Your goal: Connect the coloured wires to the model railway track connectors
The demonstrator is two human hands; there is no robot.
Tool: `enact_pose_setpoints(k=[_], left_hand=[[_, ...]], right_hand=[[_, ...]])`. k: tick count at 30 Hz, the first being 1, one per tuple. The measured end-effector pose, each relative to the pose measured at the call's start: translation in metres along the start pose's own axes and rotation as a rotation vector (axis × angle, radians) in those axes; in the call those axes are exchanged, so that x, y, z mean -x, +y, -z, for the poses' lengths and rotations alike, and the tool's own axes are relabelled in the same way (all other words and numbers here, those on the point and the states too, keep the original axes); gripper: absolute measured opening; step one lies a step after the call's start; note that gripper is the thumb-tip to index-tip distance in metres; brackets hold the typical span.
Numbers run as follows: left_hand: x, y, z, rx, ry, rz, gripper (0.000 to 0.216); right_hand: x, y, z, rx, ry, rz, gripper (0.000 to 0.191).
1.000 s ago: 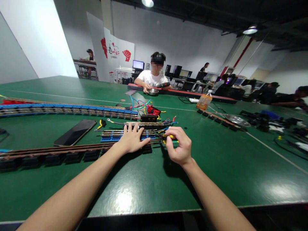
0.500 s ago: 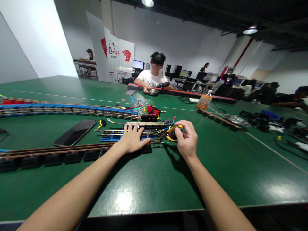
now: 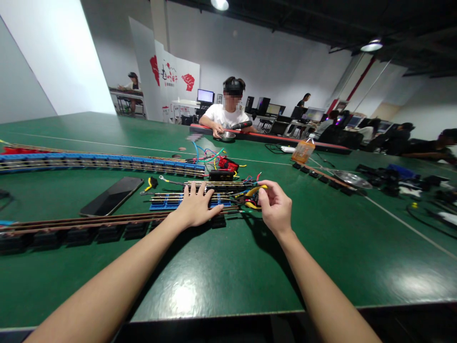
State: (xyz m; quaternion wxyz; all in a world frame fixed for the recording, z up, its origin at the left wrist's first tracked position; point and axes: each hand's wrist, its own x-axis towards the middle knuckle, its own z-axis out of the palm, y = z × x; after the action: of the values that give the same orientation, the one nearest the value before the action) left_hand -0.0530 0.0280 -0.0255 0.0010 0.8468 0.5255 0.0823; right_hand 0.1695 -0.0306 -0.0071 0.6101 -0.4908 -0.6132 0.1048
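My left hand [image 3: 195, 207] lies flat with fingers spread across short strips of blue and black plastic carrying copper-coloured rods. One of these, the blue strip [image 3: 164, 202], shows to the left of my palm. In my right hand [image 3: 277, 206] is a pair of yellow-handled pliers [image 3: 253, 205], gripped between thumb and fingers. The plier jaws point left at the strips' right ends, among thin coloured wires [image 3: 241, 193]; whether they touch a wire I cannot tell. A longer brown-railed strip [image 3: 107, 220] on black blocks runs in from the left, close below my left wrist.
Left of my hands lies a phone [image 3: 112, 195]. Behind it curves a long blue strip [image 3: 107, 162]. A red part with wires [image 3: 227, 164] sits beyond my hands. An orange-coloured bottle [image 3: 303, 150] and a metal bowl [image 3: 352, 179] are to the right. Across the table sits a person [image 3: 228, 114].
My right hand and the pliers have shifted very slightly left, and the yellow handles look a little closer together. My left hand has stayed in place.
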Motion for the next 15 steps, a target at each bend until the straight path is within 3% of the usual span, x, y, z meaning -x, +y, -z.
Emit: enact_pose_setpoints(k=[7,11,15], left_hand=[[0.000,-0.001,0.000,0.000,0.000,0.002,0.085],[0.001,0.000,0.000,0.002,-0.003,0.004,0.085],[0.000,0.000,0.000,0.003,0.000,0.007,0.085]], right_hand=[[-0.007,-0.014,0.005,-0.253,-0.239,-0.278,0.054],[-0.009,-0.011,0.007,-0.240,-0.362,-0.196,0.073],[-0.005,-0.003,0.004,-0.102,-0.463,-0.055,0.057]])
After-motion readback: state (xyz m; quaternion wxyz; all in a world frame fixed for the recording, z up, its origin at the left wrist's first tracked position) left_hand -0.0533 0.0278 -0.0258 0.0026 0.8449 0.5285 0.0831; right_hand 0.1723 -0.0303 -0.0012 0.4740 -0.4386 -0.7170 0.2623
